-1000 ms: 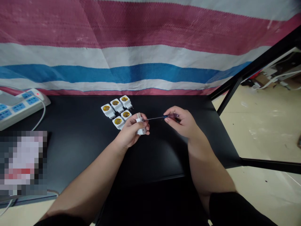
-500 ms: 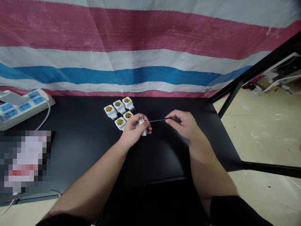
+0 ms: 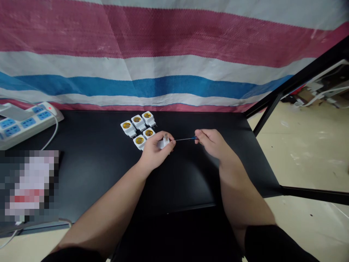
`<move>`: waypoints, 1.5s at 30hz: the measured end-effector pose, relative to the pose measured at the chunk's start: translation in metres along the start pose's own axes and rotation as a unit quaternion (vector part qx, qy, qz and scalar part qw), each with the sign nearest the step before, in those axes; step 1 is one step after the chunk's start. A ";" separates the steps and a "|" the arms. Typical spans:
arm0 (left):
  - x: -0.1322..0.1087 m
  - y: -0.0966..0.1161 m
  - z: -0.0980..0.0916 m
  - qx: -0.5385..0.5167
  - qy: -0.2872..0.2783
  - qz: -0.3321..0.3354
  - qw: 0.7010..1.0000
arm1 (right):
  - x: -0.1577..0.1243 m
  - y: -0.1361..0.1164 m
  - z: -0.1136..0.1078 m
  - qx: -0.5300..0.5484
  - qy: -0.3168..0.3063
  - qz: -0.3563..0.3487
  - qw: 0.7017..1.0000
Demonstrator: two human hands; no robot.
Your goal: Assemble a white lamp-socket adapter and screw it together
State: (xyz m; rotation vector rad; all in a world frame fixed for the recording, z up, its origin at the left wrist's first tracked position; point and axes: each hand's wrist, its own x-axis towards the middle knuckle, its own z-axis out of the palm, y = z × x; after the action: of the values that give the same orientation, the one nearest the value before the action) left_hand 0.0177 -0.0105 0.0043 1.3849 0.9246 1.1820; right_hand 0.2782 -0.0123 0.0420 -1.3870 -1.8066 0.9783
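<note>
The left hand (image 3: 156,153) is clamped around a small white lamp socket adapter (image 3: 163,143), fingers curled over most of it, with a prong poking out the top. The right hand (image 3: 213,142) pinches a thin screwdriver (image 3: 185,139) between thumb and fingers, so the handle is nearly buried and only a bit of blue shows at the collar. The shaft runs across the gap and the tip ends right at the left hand's fingers. Can't tell from here whether it actually touches the adapter.

That adapter looks like light, stiff plastic, maybe a bit slick and probably brittle if you lean on it. I'd grip it by the body, not the prongs. The screwdriver's shaft is skinny, so holding it close to the handle seems right.

It's held over the black table (image 3: 89,145), though I can't tell if it's resting on it, right beside a cluster of five adapters (image 3: 138,122) with yellow centres. Off to the left is a white power strip (image 3: 24,122) with blue sockets, and a striped tarp (image 3: 163,47) hangs behind. The adapter's face is hidden by the fingers, and a pixelated patch (image 3: 28,185) at lower left can't be made out.
</note>
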 end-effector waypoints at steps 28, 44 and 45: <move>-0.001 0.003 -0.006 0.069 0.037 0.042 0.996 | 0.001 0.010 0.005 0.110 -0.012 -0.037 0.993; -0.003 0.005 -0.008 0.165 0.035 0.103 0.980 | 0.005 0.012 0.011 0.082 0.017 -0.007 0.996; -0.003 0.006 -0.008 0.171 0.036 0.107 0.979 | 0.005 0.012 0.011 0.077 0.018 -0.004 0.997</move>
State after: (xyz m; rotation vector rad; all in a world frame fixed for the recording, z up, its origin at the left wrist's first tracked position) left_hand 0.0094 -0.0124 0.0098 1.7633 1.0881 1.2813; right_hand 0.2731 -0.0073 0.0265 -1.2929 -1.6736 1.0584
